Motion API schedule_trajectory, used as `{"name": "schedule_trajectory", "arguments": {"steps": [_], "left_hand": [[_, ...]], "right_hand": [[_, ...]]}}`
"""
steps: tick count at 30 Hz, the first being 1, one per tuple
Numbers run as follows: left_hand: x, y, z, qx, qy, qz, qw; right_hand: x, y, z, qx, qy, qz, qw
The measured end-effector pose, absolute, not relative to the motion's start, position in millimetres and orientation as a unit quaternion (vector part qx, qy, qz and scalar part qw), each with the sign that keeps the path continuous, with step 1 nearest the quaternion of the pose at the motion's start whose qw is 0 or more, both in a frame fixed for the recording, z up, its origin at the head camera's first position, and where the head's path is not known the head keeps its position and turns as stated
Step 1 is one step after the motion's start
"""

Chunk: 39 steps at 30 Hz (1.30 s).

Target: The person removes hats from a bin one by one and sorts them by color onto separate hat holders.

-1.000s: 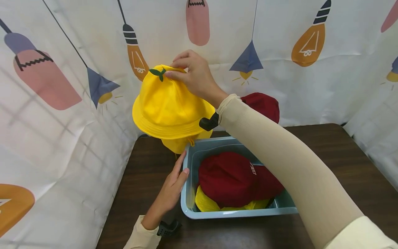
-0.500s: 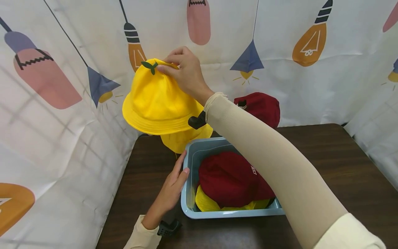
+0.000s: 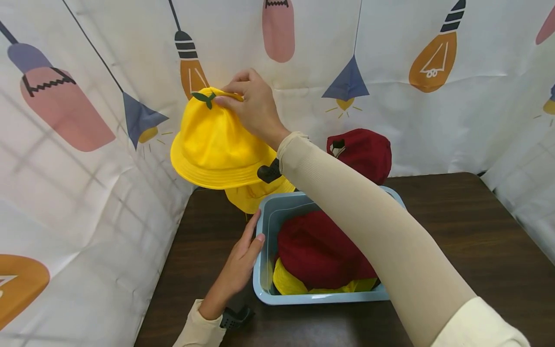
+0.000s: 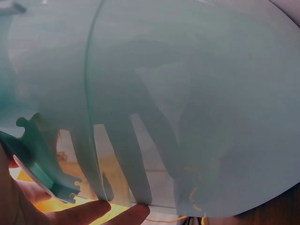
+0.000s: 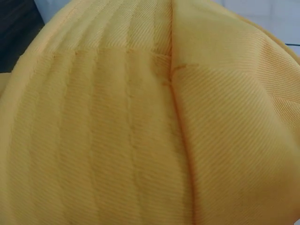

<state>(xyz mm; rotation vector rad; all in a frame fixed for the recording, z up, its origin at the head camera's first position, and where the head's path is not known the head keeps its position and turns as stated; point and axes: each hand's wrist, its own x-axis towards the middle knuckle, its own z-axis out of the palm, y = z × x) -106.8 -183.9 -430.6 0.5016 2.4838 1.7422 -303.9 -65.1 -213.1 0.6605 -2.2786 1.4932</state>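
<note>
My right hand point(image 3: 253, 107) pinches the crown of a yellow bucket hat point(image 3: 217, 149) beside its green leaf trim, holding the hat up at the back left. Stitched brim rows of that hat point(image 5: 93, 131) fill the right wrist view. A second yellow hat point(image 3: 243, 198) shows partly below it, mostly covered. With fingers extended, my left hand point(image 3: 237, 265) rests against the left wall of a blue plastic bin point(image 3: 323, 300). The left wrist view has its fingers point(image 4: 82, 213) along the bin's shiny wall point(image 4: 225, 117). Inside the bin, a dark red cap point(image 3: 321, 250) lies over something yellow point(image 3: 288, 282).
Another dark red cap point(image 3: 368, 154) stands raised behind the bin, partly behind my right forearm. The dark wooden table point(image 3: 468, 217) extends to the right of the bin. A white curtain point(image 3: 303, 111) printed with lamps hangs close behind the table.
My right hand has carried the yellow bucket hat leftward, mostly in the first half second, uncovering more of the raised red cap. The left hand and bin have stayed put.
</note>
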Motion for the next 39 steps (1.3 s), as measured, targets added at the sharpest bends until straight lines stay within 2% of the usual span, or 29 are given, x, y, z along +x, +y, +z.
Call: {"name": "schedule_trajectory", "arguments": {"steps": [21,39], "left_hand": [[-106.7,-185.1,-429.0,0.161,0.807,0.568,0.035],[-105.5,-182.5,-427.6,0.15,0.802,0.576,0.041]], "right_hand": [[-324.6,-45.4,-251.2,0.189,-0.831,0.498,0.159],[-330.4,-35.0,-278.4,0.18,-0.85,0.483,0.108]]}}
